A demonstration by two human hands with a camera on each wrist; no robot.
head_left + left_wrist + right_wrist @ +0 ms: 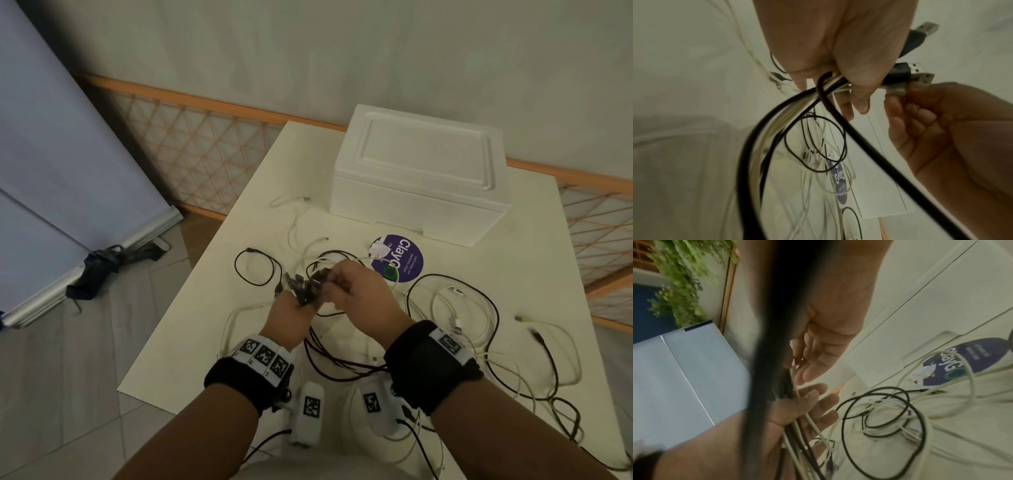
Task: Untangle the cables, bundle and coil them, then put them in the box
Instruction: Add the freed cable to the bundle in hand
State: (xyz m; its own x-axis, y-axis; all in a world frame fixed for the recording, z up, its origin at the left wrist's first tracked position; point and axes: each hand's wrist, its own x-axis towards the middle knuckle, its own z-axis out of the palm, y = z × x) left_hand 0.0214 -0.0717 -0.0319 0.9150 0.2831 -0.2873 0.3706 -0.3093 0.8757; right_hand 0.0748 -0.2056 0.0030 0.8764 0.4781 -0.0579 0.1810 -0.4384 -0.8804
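Observation:
My left hand (287, 311) grips a bundle of black and white cables (305, 291) just above the white table (191, 342), at its middle. In the left wrist view the USB plugs (908, 73) stick out past the fingers of my left hand (838, 48). My right hand (356, 291) meets the bundle from the right; its thumb and fingers (920, 91) pinch a white plug (896, 91) at the bundle's end. The cables trail down in loops onto the table. The white foam box (418, 178) stands at the far side with its lid on.
Loose cables lie around: a black loop (255, 267) at left, a white one (294, 219) near the box, a black and white tangle (455, 308) at right. A purple round sticker (400, 258) lies before the box. A lattice fence (191, 147) and grey panel (51, 171) stand beyond the left edge.

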